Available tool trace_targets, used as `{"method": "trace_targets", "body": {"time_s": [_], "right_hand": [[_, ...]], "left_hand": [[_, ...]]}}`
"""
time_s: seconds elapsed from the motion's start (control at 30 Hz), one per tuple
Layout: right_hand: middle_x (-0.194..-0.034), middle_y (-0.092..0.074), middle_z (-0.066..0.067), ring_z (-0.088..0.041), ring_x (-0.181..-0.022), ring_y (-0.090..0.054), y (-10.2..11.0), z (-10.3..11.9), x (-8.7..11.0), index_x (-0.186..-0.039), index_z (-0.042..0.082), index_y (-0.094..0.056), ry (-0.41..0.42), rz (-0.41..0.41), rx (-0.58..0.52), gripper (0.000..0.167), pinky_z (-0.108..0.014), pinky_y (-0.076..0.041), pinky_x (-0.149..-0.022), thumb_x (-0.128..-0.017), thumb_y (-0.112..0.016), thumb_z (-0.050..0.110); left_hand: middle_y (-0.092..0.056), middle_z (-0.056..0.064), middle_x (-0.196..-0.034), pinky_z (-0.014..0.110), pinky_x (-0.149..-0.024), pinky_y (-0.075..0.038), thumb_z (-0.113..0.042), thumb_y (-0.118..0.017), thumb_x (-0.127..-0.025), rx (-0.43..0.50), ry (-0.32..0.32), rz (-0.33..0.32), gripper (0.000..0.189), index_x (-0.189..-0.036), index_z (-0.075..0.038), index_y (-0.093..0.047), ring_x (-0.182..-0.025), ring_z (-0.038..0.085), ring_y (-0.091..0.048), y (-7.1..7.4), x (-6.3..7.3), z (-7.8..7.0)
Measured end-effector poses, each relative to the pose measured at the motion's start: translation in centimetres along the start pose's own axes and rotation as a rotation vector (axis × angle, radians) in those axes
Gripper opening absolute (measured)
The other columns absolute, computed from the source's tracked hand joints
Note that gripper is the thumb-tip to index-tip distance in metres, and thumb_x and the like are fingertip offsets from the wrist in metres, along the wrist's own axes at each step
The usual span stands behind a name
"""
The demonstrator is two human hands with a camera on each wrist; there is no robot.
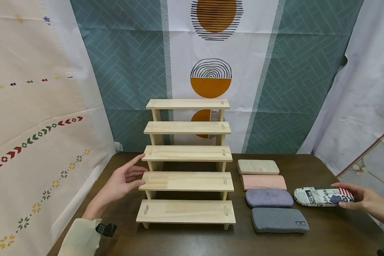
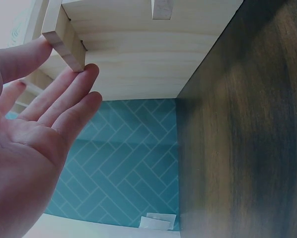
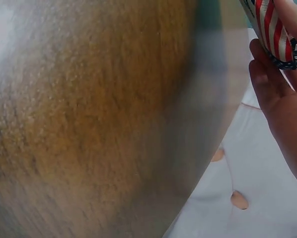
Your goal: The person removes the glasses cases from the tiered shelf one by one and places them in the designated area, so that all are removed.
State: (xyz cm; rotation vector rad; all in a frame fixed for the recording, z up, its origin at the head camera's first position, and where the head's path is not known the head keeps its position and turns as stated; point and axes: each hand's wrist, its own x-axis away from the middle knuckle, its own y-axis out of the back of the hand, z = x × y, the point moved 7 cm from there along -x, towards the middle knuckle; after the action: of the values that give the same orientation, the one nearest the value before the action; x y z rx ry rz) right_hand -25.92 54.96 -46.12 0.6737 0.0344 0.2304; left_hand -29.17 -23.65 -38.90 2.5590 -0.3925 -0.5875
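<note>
A pale wooden tiered display stand [image 1: 185,181] rises in the middle of the table. At its left side is my left hand [image 1: 124,179], with the thumb and fingers on either side of one step's end [image 2: 64,39] in the left wrist view. The index finger reaches up to the step above. Far to the right, my right hand [image 1: 366,199] grips the right end of a newspaper-print glasses case [image 1: 321,196] with stripes at that end. The right wrist view catches only the striped end [image 3: 275,34] between thumb and fingers.
Right of the stand, a column of cases lies on the dark table [image 1: 185,241]: cream [image 1: 257,167], pink [image 1: 264,182], purple [image 1: 268,198] and a grey glasses case [image 1: 279,220]. Behind hangs a teal and white curtain [image 1: 131,71]; pale cloths [image 1: 28,106] flank both sides.
</note>
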Motion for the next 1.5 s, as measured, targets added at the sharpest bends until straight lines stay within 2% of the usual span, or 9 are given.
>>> {"method": "trace_targets", "body": {"time_s": [0.2, 0.4, 0.53, 0.73, 1.1, 1.2, 1.3, 1.37, 1.5], "right_hand": [[-0.12, -0.066, 0.019, -0.001, -0.101, -0.062, -0.4, -0.7, 0.0, -0.151, 0.021, -0.055, 0.042, 0.076, -0.014, 0.053, -0.018, -0.05, -0.079, -0.102, -0.065, 0.0], [-0.123, -0.057, 0.026, 0.005, -0.104, -0.056, -0.4, -1.3, -0.3, -0.153, 0.004, -0.05, -0.013, 0.074, 0.092, 0.053, -0.02, -0.048, -0.078, -0.103, -0.067, 0.008], [-0.123, -0.053, 0.031, 0.005, -0.103, -0.056, -0.6, -1.5, -0.4, -0.153, 0.003, -0.05, -0.016, 0.057, 0.147, 0.055, -0.022, -0.048, -0.076, -0.102, -0.07, 0.011], [-0.125, -0.051, 0.04, 0.006, -0.103, -0.058, -1.0, -1.0, -0.6, -0.155, 0.014, -0.051, 0.097, 0.077, 0.079, 0.058, -0.02, -0.05, -0.076, -0.101, -0.067, 0.002], [-0.121, -0.052, 0.036, 0.004, -0.099, -0.058, -0.9, -1.5, -1.2, -0.149, 0.041, -0.055, 0.096, 0.067, 0.049, 0.068, -0.02, -0.05, -0.074, -0.099, -0.067, -0.003], [-0.122, -0.052, 0.037, 0.004, -0.1, -0.059, -0.9, -1.4, -1.2, -0.151, 0.028, -0.056, 0.099, 0.062, 0.044, 0.063, -0.021, -0.051, -0.074, -0.098, -0.068, -0.004], [-0.12, -0.05, 0.037, 0.005, -0.099, -0.057, -0.9, -1.5, -1.3, -0.153, 0.012, -0.054, 0.04, 0.044, 0.092, 0.059, -0.022, -0.05, -0.074, -0.098, -0.073, 0.004], [-0.127, -0.056, 0.022, 0.004, -0.099, -0.055, -0.8, -1.6, -1.4, -0.152, 0.003, -0.05, -0.007, 0.03, 0.148, 0.061, -0.023, -0.049, -0.074, -0.097, -0.076, 0.008], [-0.126, -0.055, 0.02, 0.005, -0.099, -0.054, -0.8, -1.6, -1.4, -0.152, 0.006, -0.052, -0.014, 0.014, 0.169, 0.06, -0.024, -0.049, -0.073, -0.096, -0.076, 0.008]], "left_hand": [[-0.067, 0.025, -0.131, 0.026, -0.096, -0.053, -0.004, -0.081, -0.093, -0.002, 0.007, 0.003, 0.089, -0.167, -0.021, -0.034, -0.12, 0.034, -0.068, -0.1, 0.0, 0.0], [-0.068, 0.022, -0.131, 0.025, -0.096, -0.053, -0.003, -0.081, -0.093, -0.003, 0.009, -0.002, 0.09, -0.167, -0.021, -0.034, -0.12, 0.035, -0.068, -0.1, 0.0, 0.0], [-0.068, 0.023, -0.131, 0.025, -0.096, -0.053, -0.004, -0.081, -0.093, -0.002, 0.008, 0.001, 0.089, -0.167, -0.022, -0.035, -0.121, 0.035, -0.068, -0.1, 0.0, 0.0], [-0.068, 0.024, -0.131, 0.023, -0.096, -0.052, -0.004, -0.081, -0.093, -0.006, 0.002, -0.003, 0.089, -0.167, -0.022, -0.034, -0.121, 0.035, -0.068, 0.0, 0.0, 0.0], [-0.068, 0.022, -0.131, 0.027, -0.097, -0.053, -0.005, -0.082, -0.093, -0.005, 0.004, -0.004, 0.09, -0.167, -0.023, -0.034, -0.121, 0.033, -0.068, -0.1, 0.1, 0.3], [-0.068, 0.022, -0.131, 0.026, -0.097, -0.053, -0.005, -0.082, -0.093, -0.005, 0.003, -0.005, 0.09, -0.167, -0.023, -0.034, -0.121, 0.033, -0.068, -0.1, 0.1, 0.2], [-0.068, 0.022, -0.131, 0.026, -0.097, -0.053, -0.004, -0.082, -0.093, -0.004, -0.002, -0.005, 0.09, -0.167, -0.022, -0.034, -0.12, 0.034, -0.068, -0.1, 0.1, 0.2], [-0.068, 0.023, -0.131, 0.026, -0.096, -0.053, -0.004, -0.081, -0.093, -0.004, -0.006, -0.002, 0.09, -0.167, -0.021, -0.034, -0.12, 0.035, -0.068, -0.1, 0.0, 0.2], [-0.069, 0.022, -0.13, 0.025, -0.096, -0.053, -0.003, -0.081, -0.093, -0.006, -0.01, -0.002, 0.09, -0.167, -0.02, -0.034, -0.12, 0.035, -0.068, 0.0, 0.0, 0.1]]}}
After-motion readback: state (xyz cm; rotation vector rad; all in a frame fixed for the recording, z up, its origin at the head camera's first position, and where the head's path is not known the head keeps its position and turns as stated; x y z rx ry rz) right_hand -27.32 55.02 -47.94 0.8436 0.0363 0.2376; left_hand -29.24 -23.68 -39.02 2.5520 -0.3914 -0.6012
